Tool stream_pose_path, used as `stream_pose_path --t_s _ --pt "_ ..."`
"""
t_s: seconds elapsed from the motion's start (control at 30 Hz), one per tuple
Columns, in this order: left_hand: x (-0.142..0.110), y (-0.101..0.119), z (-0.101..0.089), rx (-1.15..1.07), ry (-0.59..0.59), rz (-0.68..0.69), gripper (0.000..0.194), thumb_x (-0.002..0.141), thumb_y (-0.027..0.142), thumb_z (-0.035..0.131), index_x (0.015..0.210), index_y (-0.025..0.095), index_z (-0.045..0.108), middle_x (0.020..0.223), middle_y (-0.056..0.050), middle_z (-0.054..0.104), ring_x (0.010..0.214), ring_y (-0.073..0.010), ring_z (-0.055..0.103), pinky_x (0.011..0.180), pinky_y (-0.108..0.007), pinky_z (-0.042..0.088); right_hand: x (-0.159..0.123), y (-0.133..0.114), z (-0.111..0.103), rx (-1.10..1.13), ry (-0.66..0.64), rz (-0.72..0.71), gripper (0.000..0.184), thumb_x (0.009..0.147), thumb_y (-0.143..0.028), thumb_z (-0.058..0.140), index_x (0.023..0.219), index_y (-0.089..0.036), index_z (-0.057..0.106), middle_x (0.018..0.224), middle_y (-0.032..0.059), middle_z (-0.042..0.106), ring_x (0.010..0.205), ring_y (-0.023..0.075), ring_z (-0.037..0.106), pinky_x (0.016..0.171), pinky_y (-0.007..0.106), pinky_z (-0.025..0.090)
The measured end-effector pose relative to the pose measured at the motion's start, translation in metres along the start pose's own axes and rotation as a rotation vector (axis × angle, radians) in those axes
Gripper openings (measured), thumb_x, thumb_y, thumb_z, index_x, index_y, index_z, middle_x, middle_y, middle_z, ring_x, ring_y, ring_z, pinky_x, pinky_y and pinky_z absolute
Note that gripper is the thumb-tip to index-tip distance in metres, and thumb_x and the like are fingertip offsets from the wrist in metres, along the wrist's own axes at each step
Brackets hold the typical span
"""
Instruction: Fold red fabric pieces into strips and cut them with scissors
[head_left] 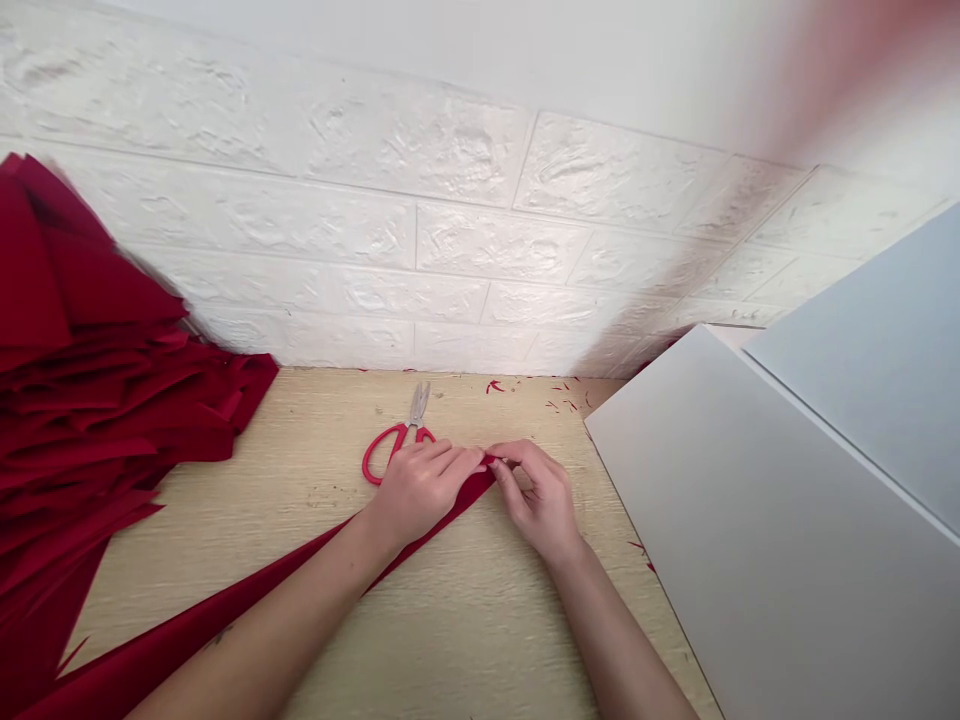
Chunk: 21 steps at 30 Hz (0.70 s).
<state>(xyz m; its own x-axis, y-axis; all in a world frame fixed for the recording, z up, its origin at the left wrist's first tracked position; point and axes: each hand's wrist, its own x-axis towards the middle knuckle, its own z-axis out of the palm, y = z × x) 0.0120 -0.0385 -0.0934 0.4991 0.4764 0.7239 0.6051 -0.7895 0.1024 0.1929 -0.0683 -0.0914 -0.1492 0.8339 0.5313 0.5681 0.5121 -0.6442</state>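
A long strip of dark red fabric point(457, 508) runs from the lower left, beneath my left forearm, up to both hands at the middle of the table. My left hand point(426, 488) is closed on the strip near its end. Right beside it, my right hand point(536, 495) pinches the tip of the same strip between thumb and fingers. The two hands almost touch. Just behind my left hand lie red-handled scissors point(397, 440), blades pointing toward the wall and slightly apart; my hand covers part of one handle.
A tall heap of folded red fabric point(112, 390) fills the left side. White boxes or panels point(765, 520) stand at the right. A white brick-patterned wall point(465, 240) closes off the back. Small red scraps point(566, 400) lie on the wooden table point(465, 630). Something red and blurred hangs at the upper right.
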Motion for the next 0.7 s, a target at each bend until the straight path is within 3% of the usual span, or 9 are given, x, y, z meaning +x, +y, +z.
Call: stream_pose_path --t_s 0.13,0.37,0.7 --pt "0.0018 0.0001 -0.0033 0.046 0.073 0.062 0.019 0.094 0.009 0.05 0.089 0.019 0.065 0.076 0.001 0.075 0.057 -0.0103 0.058 0.058 -0.026 0.039 0.0007 -0.003 -0.0034 -0.02 0.031 -0.079 0.017 0.096 -0.016 0.053 0.096 -0.022 0.068 0.09 0.0073 0.075 0.083 0.0184 0.069 0.076 0.034 0.056" --pt "0.0024 0.0005 -0.0057 -0.024 0.114 0.056 0.018 0.093 0.006 0.052 0.097 0.017 0.066 0.087 -0.001 0.079 0.062 -0.0102 0.064 0.059 -0.025 0.043 0.003 -0.0058 -0.0051 -0.04 0.064 -0.129 0.015 0.091 -0.011 0.06 0.096 -0.023 0.068 0.09 0.0065 0.074 0.084 0.0188 0.068 0.077 0.035 0.055" --pt "-0.0032 -0.0003 0.0003 -0.198 0.047 -0.127 0.017 0.097 0.021 0.054 0.096 0.018 0.071 0.088 -0.002 0.079 0.071 -0.0117 0.07 0.067 -0.025 0.05 0.0042 -0.007 -0.004 -0.096 0.061 -0.079 0.015 0.096 -0.017 0.056 0.092 -0.023 0.069 0.084 0.0061 0.074 0.077 0.019 0.066 0.071 0.035 0.053"
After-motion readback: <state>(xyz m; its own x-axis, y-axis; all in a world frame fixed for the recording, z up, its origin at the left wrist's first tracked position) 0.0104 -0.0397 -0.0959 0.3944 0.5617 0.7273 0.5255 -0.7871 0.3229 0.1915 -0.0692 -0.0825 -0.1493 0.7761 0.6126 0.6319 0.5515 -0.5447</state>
